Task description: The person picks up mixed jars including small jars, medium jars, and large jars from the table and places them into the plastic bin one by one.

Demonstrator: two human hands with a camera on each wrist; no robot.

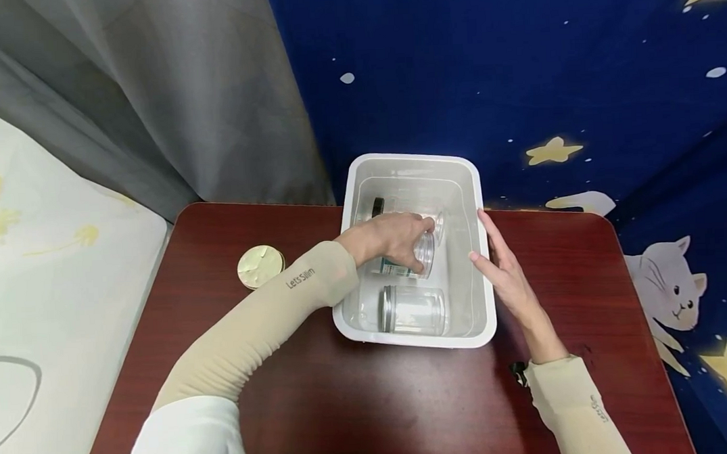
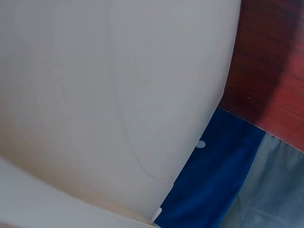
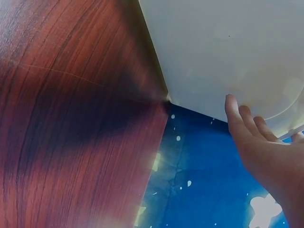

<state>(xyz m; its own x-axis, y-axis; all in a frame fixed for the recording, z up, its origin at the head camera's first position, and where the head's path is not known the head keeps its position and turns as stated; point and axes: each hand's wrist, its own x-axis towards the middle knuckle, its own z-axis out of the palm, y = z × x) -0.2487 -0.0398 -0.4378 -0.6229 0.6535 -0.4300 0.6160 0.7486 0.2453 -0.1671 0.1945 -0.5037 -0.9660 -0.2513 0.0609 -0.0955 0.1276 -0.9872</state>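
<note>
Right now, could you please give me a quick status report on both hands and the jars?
Left hand grips clear plastic jar inside white rectangular plastic bin. Right hand open, flat against bin's outer wall. Second clear jar lies sideways nearby.

Jars (image 1: 412, 311) in bin (image 1: 477, 181) on table (image 1: 371, 403); lid (image 1: 260, 267) left of bin.

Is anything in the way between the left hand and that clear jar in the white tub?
Nothing visible: the left hand already grips the clear plastic jar inside the white plastic tub. The right hand rests against the tub's outer side.
</note>
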